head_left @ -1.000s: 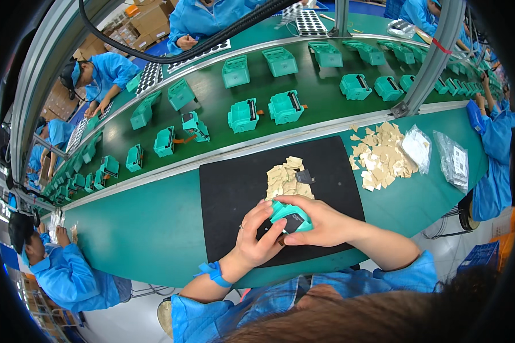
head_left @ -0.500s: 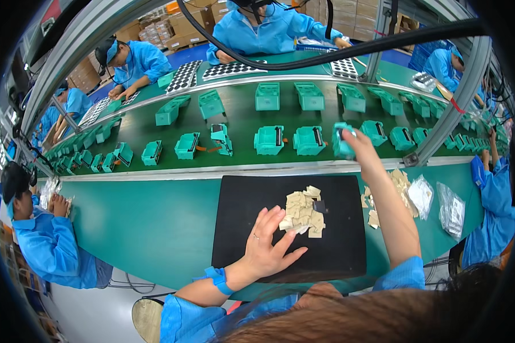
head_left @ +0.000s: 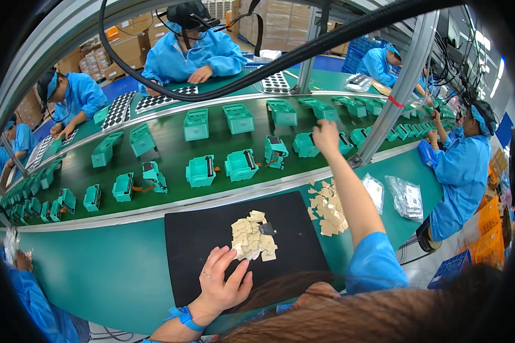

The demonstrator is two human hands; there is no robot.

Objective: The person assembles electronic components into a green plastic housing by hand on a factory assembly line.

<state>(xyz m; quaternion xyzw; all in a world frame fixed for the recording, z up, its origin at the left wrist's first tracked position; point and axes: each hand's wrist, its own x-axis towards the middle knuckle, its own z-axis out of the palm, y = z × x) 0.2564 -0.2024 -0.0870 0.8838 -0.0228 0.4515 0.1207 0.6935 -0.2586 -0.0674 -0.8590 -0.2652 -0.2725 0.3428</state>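
Note:
My left hand (head_left: 226, 280) rests at the near edge of a pile of small beige paper-like pieces (head_left: 249, 237), its fingers spread and the fingertips beside the pieces. The pile lies on a black mat (head_left: 194, 240), with a small dark piece (head_left: 267, 228) at its right side. My right hand (head_left: 326, 137) reaches over the green belt, between a teal plastic housing (head_left: 305, 145) and another teal housing (head_left: 345, 144) partly behind my wrist. Its fingertips are hard to make out. Left of it stands a tilted teal housing (head_left: 276, 152) with a dark top part.
Two rows of teal housings line the belt (head_left: 171, 148). More beige pieces (head_left: 329, 211) and clear plastic bags (head_left: 405, 197) lie right of the mat. A metal post (head_left: 383, 108) rises beyond my right arm; a thick black cable crosses above. Co-workers in blue sit around.
The teal housing my right hand held now stands on the belt, and that hand has moved right of it. My left hand stays by the pile. The whole view has shifted right.

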